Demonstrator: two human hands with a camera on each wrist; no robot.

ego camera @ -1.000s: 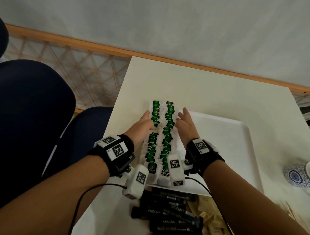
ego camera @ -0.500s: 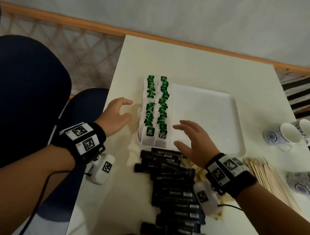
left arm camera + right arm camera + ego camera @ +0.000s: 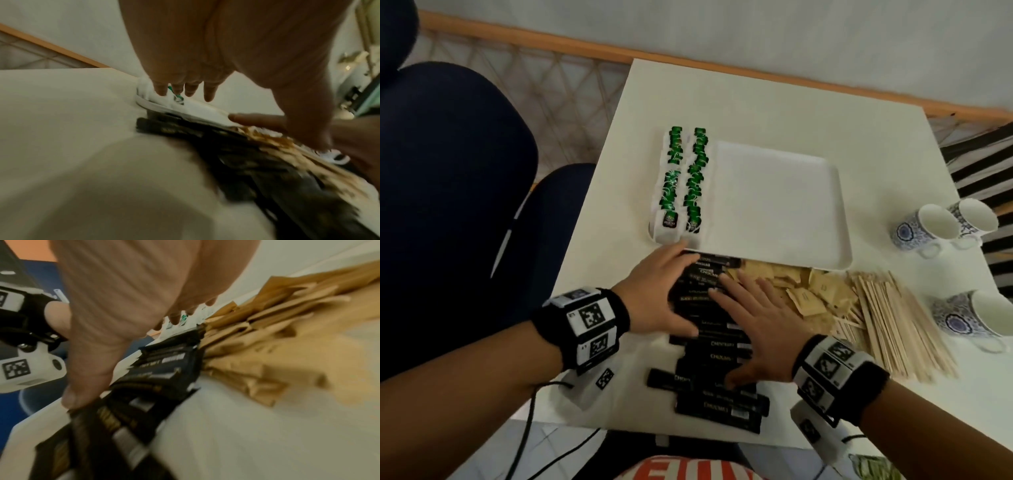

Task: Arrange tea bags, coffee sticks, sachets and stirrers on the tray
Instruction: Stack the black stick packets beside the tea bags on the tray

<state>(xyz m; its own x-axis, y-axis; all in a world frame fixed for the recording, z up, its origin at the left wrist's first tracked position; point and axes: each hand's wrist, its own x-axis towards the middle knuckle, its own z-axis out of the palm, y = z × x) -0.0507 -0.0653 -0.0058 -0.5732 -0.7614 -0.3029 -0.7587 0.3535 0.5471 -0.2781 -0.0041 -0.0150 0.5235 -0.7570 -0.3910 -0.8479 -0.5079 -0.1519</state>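
Hands: left hand and right hand, fingers straight and spread, rest on black coffee sticks at the tray's six o'clock edge.

Office break corner or hotel tea station; white table, navy chairs, patterned mugs, patterned carpet

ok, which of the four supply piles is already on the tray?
The tea bags, in two green-and-white rows along the tray's left edge. Coffee sticks, brown sachets and stirrers all lie on the table.
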